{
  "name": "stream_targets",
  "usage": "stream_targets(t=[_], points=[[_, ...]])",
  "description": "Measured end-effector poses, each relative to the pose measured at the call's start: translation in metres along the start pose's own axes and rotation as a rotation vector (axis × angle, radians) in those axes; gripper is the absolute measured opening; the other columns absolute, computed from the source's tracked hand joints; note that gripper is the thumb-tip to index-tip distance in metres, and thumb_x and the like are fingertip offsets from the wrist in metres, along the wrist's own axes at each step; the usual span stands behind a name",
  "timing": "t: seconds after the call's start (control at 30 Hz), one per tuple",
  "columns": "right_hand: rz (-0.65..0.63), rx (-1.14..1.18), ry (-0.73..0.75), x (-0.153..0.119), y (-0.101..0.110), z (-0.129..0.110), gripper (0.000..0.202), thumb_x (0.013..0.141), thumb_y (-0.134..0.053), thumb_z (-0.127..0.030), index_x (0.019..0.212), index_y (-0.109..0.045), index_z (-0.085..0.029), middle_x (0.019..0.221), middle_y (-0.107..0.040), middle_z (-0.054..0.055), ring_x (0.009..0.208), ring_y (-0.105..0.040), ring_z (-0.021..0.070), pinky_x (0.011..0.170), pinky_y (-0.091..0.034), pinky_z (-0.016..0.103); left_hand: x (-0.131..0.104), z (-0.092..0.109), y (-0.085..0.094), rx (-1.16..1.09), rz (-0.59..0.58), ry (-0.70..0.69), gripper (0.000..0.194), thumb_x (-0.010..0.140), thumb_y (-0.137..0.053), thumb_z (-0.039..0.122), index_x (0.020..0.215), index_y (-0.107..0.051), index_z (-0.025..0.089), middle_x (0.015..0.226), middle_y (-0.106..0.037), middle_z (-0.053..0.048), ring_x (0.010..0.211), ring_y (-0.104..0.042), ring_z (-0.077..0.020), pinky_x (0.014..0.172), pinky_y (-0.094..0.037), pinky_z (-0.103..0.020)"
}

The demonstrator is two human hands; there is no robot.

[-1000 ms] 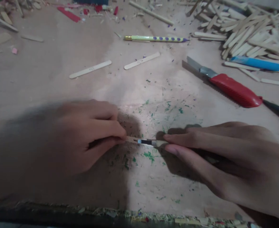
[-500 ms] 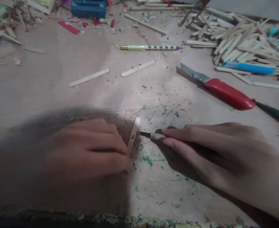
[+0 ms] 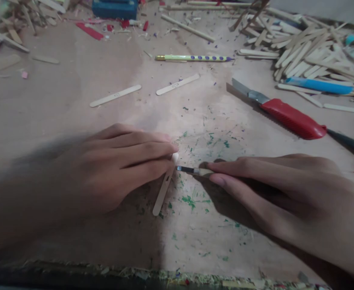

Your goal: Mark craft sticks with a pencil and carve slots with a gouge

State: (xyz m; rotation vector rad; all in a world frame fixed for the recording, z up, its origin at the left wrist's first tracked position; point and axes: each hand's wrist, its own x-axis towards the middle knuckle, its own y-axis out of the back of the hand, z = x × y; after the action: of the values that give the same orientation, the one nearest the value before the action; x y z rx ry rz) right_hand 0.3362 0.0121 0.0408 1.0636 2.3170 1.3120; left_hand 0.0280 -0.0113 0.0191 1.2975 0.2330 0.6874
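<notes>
A craft stick (image 3: pixel 161 195) with a small dark slot cut through it lies slanted on the worktop. My left hand (image 3: pixel 128 161) has its fingertips on the stick's upper end, thumb and fingers close together and covering part of it. Between the thumb and fingers of my right hand (image 3: pixel 273 197) is a small carving chisel (image 3: pixel 192 170) with a short dark blade and a pale handle. Its tip points left, close beside the stick near the slot; whether it touches cannot be made out. Farther back lie two more craft sticks, a left one (image 3: pixel 116 96) and a right one (image 3: pixel 178 84), both with pencil marks.
A red-handled knife (image 3: pixel 294 119) lies at right, its blade pointing back left. Behind are a pencil (image 3: pixel 195 59), a heap of craft sticks (image 3: pixel 303 52), a light-blue strip (image 3: pixel 318 85) and a blue block (image 3: pixel 115 9). Green scraps (image 3: pixel 189 201) dot the worktop, whose front edge is rough.
My left hand has shifted from the stick's lower end to its upper end, so the lower end now shows. My right hand keeps the chisel in nearly the same place.
</notes>
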Motion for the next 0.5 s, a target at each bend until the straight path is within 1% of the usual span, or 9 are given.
stream_targets(t=[0.07,0.13,0.17,0.23,0.3,0.33,0.4,0.5], points=[[-0.007,0.000,0.003,-0.0002,-0.0005,0.0004,0.010,0.110,-0.066,-0.023,0.113,-0.076,-0.027,0.086,-0.082,-0.005,0.062,-0.071,0.0088,0.056,-0.052,0.025,0.0008,0.0002,0.0010,-0.003,-0.022,-0.034,0.041,0.114,-0.044,0.008,0.149,-0.064,0.016,0.161,-0.065,-0.002,0.156,-0.053,-0.0147,0.132,-0.033,-0.031],[-0.005,0.005,-0.006,-0.0007,-0.0003,0.0011,0.010,0.110,-0.066,-0.024,0.111,-0.076,-0.027,0.086,-0.082,-0.005,0.062,-0.071,0.0087,0.057,-0.052,0.025,0.0009,0.0001,0.0008,0.023,-0.028,-0.063,0.040,0.117,-0.039,0.013,0.148,-0.064,0.017,0.159,-0.066,-0.002,0.153,-0.056,-0.0168,0.130,-0.037,-0.033],[-0.003,0.007,-0.016,-0.0010,0.0000,0.0015,0.010,0.109,-0.067,-0.024,0.111,-0.077,-0.027,0.086,-0.082,-0.005,0.062,-0.071,0.0088,0.057,-0.052,0.025,0.0006,0.0002,0.0004,0.032,-0.013,-0.050,0.039,0.118,-0.038,0.016,0.146,-0.066,0.018,0.156,-0.069,-0.002,0.150,-0.059,-0.0178,0.128,-0.039,-0.034],[0.018,0.013,-0.012,-0.0010,0.0011,0.0020,0.010,0.108,-0.068,-0.024,0.111,-0.077,-0.028,0.086,-0.083,-0.006,0.062,-0.073,0.0094,0.056,-0.053,0.025,0.0000,0.0007,-0.0009,0.030,0.024,0.016,0.035,0.117,-0.042,0.019,0.135,-0.071,0.024,0.146,-0.075,0.001,0.140,-0.065,-0.0179,0.120,-0.046,-0.034],[0.013,0.012,-0.005,-0.0003,0.0024,0.0020,0.010,0.108,-0.069,-0.024,0.110,-0.078,-0.029,0.088,-0.084,-0.006,0.064,-0.075,0.0105,0.055,-0.053,0.025,-0.0001,0.0015,-0.0022,0.019,0.055,0.091,0.031,0.115,-0.047,0.017,0.125,-0.073,0.030,0.135,-0.078,0.005,0.127,-0.069,-0.0172,0.109,-0.049,-0.035],[0.009,0.014,0.002,0.0002,0.0030,0.0017,0.011,0.109,-0.068,-0.025,0.108,-0.079,-0.028,0.089,-0.085,-0.005,0.066,-0.077,0.0115,0.054,-0.053,0.025,0.0003,0.0018,-0.0027,0.009,0.068,0.115,0.030,0.114,-0.049,0.016,0.120,-0.075,0.031,0.129,-0.079,0.006,0.121,-0.070,-0.0167,0.104,-0.050,-0.035],[-0.011,0.019,-0.010,0.0009,0.0041,0.0006,0.016,0.109,-0.066,-0.026,0.102,-0.080,-0.027,0.091,-0.086,-0.004,0.070,-0.080,0.0144,0.053,-0.054,0.027,0.0016,0.0024,-0.0029,-0.008,0.088,0.123,0.029,0.112,-0.052,0.013,0.114,-0.077,0.028,0.118,-0.080,0.004,0.108,-0.069,-0.0159,0.097,-0.050,-0.034],[-0.023,0.049,-0.026,-0.0007,0.0056,-0.0004,0.022,0.109,-0.066,-0.027,0.095,-0.082,-0.027,0.094,-0.087,-0.002,0.070,-0.081,0.0164,0.053,-0.055,0.028,0.0039,0.0025,-0.0018,-0.049,0.115,0.120,0.029,0.112,-0.054,0.012,0.107,-0.080,0.024,0.107,-0.078,0.001,0.099,-0.066,-0.0146,0.090,-0.051,-0.029]])
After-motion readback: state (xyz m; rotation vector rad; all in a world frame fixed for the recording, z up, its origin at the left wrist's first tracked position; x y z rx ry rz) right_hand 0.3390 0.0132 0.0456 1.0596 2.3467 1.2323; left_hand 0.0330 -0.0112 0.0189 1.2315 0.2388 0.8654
